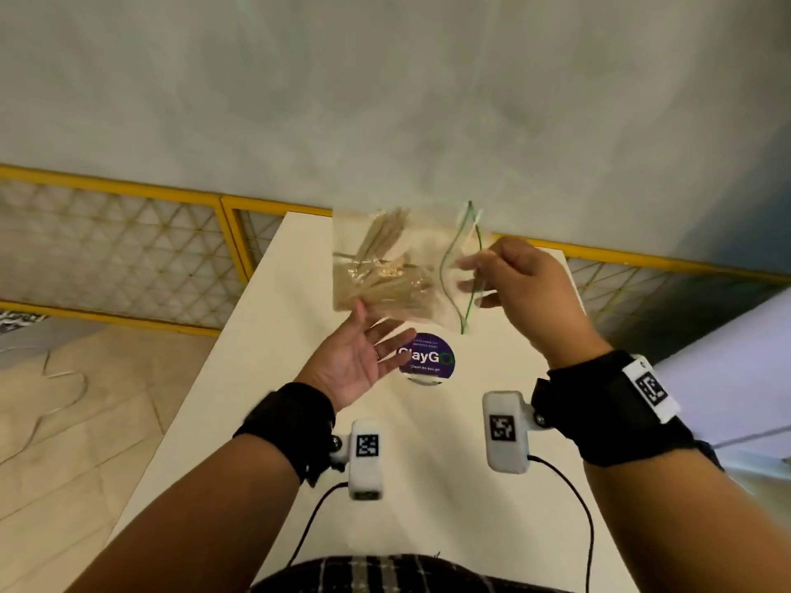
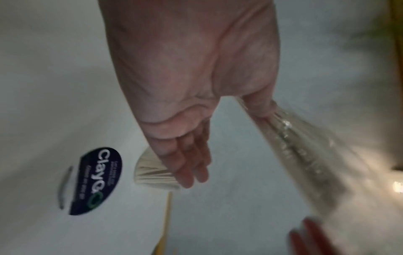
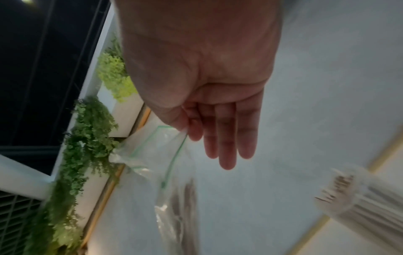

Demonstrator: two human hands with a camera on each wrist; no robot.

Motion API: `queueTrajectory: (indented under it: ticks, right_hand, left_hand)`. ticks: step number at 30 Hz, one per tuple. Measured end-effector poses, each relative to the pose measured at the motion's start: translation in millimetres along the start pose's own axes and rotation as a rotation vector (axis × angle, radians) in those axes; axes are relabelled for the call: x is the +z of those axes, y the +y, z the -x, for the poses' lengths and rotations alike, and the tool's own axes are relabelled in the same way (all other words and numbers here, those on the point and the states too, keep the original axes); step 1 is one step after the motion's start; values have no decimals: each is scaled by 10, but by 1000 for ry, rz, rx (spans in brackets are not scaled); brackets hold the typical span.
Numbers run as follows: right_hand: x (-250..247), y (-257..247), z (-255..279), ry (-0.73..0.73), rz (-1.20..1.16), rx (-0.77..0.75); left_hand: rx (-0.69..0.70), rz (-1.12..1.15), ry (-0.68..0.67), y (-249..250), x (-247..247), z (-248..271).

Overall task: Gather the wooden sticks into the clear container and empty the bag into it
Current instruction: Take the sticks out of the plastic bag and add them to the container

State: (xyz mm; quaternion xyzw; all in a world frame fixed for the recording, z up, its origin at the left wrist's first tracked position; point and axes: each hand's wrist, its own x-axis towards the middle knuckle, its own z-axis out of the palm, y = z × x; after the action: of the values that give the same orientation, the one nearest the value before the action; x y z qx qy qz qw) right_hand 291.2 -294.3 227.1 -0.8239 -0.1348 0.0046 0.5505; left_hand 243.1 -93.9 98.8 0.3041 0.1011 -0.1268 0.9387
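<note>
A clear zip bag (image 1: pixel 398 267) with a green seal and several wooden sticks (image 1: pixel 385 250) inside hangs in the air over the white table (image 1: pixel 428 498). My right hand (image 1: pixel 483 276) pinches the bag's open mouth; the right wrist view shows thumb and forefinger on the plastic (image 3: pixel 165 163). My left hand (image 1: pixel 364 353) lies palm up under the bag, fingers straight, its thumb (image 2: pixel 261 107) touching the bag's lower edge (image 2: pixel 305 155). The clear container (image 2: pixel 152 172), round and packed with sticks, stands on the table past my left fingers, and shows again as the container (image 3: pixel 359 195). The head view hides it.
A purple round sticker (image 1: pixel 426 355) lies on the table below the bag. A yellow-framed mesh railing (image 1: pixel 128 186) runs behind the table's far edge. Green plants in white planters (image 3: pixel 87 138) stand to the right. Tiled floor lies to the left.
</note>
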Motion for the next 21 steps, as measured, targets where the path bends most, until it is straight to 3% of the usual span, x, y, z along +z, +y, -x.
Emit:
queueTrajectory:
  ticks: [3, 6, 8, 14, 18, 21]
  right_hand:
    - [-17, 246, 131, -38, 44, 97]
    - [-40, 384, 269, 93, -18, 103]
    - [-32, 412, 382, 172, -170, 55]
    - [201, 382, 572, 127, -473, -37]
    - [340, 362, 538, -91, -735, 9]
    - [430, 304, 475, -214, -708, 26]
  left_hand:
    - [139, 66, -94, 193, 88, 32]
    - [187, 91, -119, 297, 112, 57]
    - [183, 68, -156, 317, 111, 99]
    - [94, -132, -284, 315, 97, 201]
    - [10, -213, -192, 320, 65, 180]
    - [-23, -231, -123, 290, 82, 177]
